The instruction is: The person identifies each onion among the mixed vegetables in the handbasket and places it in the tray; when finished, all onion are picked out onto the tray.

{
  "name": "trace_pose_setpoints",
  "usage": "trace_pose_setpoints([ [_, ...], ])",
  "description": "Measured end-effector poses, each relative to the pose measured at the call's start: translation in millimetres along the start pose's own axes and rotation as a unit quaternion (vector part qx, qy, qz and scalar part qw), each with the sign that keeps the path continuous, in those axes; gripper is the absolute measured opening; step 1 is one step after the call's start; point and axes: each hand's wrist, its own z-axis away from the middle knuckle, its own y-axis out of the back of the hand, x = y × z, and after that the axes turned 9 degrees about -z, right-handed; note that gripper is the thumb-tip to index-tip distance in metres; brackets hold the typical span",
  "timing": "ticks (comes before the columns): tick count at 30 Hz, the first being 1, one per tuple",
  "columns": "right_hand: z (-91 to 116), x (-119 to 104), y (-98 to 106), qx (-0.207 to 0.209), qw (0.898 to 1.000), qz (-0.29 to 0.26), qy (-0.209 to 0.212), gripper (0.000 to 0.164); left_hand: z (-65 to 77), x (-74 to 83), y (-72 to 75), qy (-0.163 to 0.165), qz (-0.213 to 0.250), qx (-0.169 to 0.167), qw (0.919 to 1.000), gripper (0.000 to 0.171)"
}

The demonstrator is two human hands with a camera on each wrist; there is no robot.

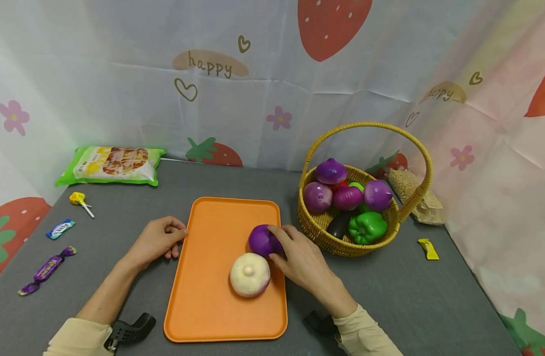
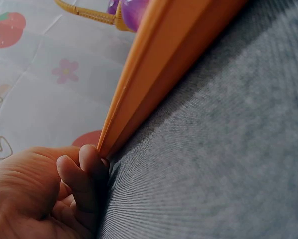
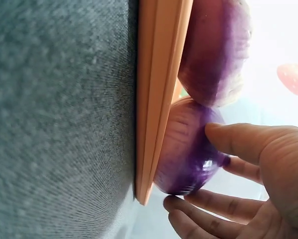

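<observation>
One tray [image 1: 210, 257], one basket [image 1: 325, 241], six onion-like bulbs [image 1: 261, 241], one eggplant [image 1: 339, 225], one dark-green pepper [image 1: 367, 228], four sweets [image 1: 48, 268], two bags [image 1: 114, 164]

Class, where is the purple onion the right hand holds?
In the head view, the purple onion is at the right side of the orange tray, just beyond the white-topped vegetable.

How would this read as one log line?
Left grip: holds orange tray; right grip: holds purple onion on tray; beside onion: pale bulb; right of tray: basket
</observation>
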Motion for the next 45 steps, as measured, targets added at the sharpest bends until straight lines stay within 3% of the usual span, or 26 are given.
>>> trace_pose_setpoints([
  [16,-1,0,-1,-0.028,0.999,-0.029,0.002,0.062,-0.4,0.0,-0.1,0.003,-0.002,-0.001,1.0,0.031],
  [31,-1,0,5,-0.019,1.0,-0.008,0.005,0.062,0.2,0.4,0.2,0.001,0.001,0.0,1.0,0.031],
  [37,-1,2,27,0.021,1.0,0.002,0.009,0.054,-1.1,-2.0,0.1,-0.002,0.003,0.001,1.0,0.029],
  [45,-3,16,80,0.084,0.996,0.031,0.012,0.044,-1.6,-4.7,-1.0,-0.006,0.0,0.005,1.0,0.028],
])
